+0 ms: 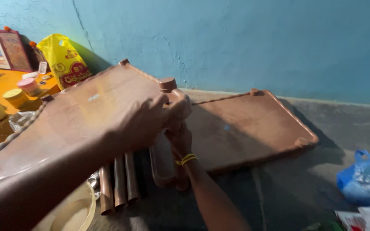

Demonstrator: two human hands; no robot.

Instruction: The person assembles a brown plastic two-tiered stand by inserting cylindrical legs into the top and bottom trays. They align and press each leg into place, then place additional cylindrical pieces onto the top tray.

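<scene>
My left hand [144, 119] grips the near corner of a brown plastic shelf panel [78, 115] that is lifted and tilted above the floor. Beneath that corner my right hand [180, 137], a yellow thread around its wrist, reaches up and touches the underside by the round corner socket [167, 84]. A second brown shelf panel [253, 128] lies flat on the floor to the right, with round sockets at its corners. Three brown plastic tubes [118, 182] lie side by side on the floor under the raised panel.
A blue wall runs along the back. At far left an orange surface holds small jars [16, 97], framed pictures [5, 50] and a yellow bag [65, 60]. A blue plastic bag [367, 179] lies at the right edge. A cream bowl [76, 211] sits at the lower left.
</scene>
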